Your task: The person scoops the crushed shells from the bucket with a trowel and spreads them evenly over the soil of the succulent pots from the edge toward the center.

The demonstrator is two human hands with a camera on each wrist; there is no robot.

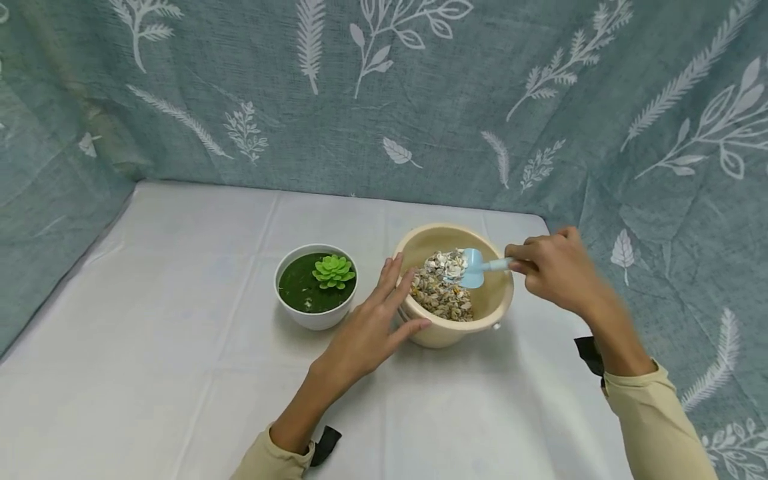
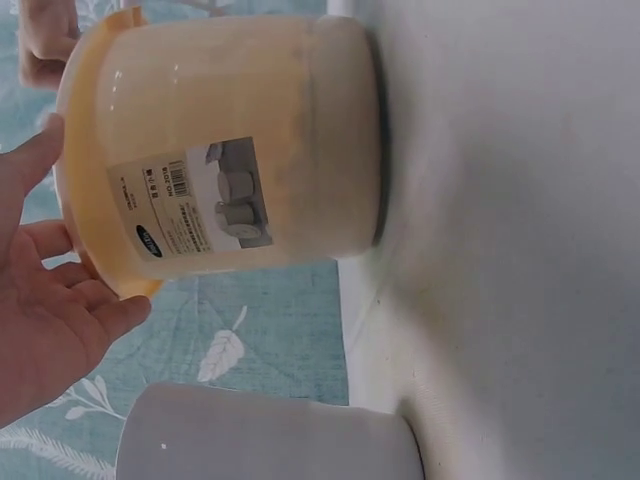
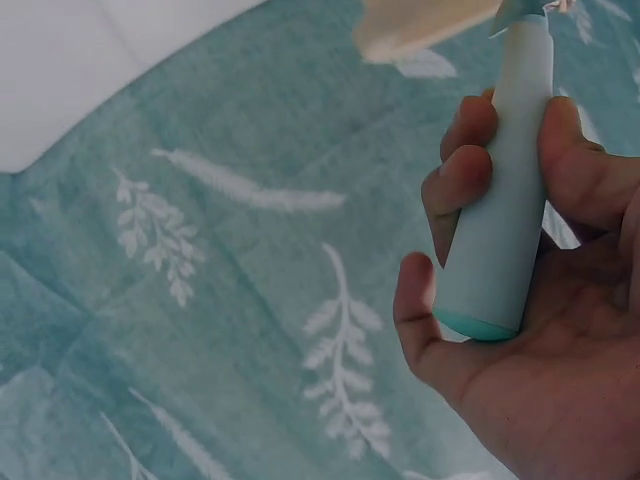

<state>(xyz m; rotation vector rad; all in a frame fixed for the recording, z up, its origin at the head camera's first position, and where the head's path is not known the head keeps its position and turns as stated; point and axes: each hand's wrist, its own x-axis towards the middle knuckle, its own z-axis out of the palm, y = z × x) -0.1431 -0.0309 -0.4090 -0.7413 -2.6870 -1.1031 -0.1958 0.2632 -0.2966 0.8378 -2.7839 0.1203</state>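
Note:
A cream plastic bucket (image 1: 503, 308) stands on the table, partly filled with loose, pebble-like gravel (image 1: 441, 299) in white, grey and tan. My right hand (image 1: 555, 270) grips the pale blue handle (image 3: 500, 190) of a small scoop (image 1: 474, 268). The scoop's blade is inside the bucket, with whitish bits heaped at its front. Against the bucket's left and near rim rests my left hand (image 1: 375, 320), its fingers spread and the thumb apart. In the left wrist view this hand touches the rim above a printed label (image 2: 190, 198).
Left of the bucket sits a white bowl-shaped pot (image 1: 315, 321) with a dark green surface and a bright green succulent (image 1: 333, 271). A white cloth (image 1: 150, 320) covers the table. Green leaf-patterned fabric (image 1: 336, 127) hangs behind and at both sides.

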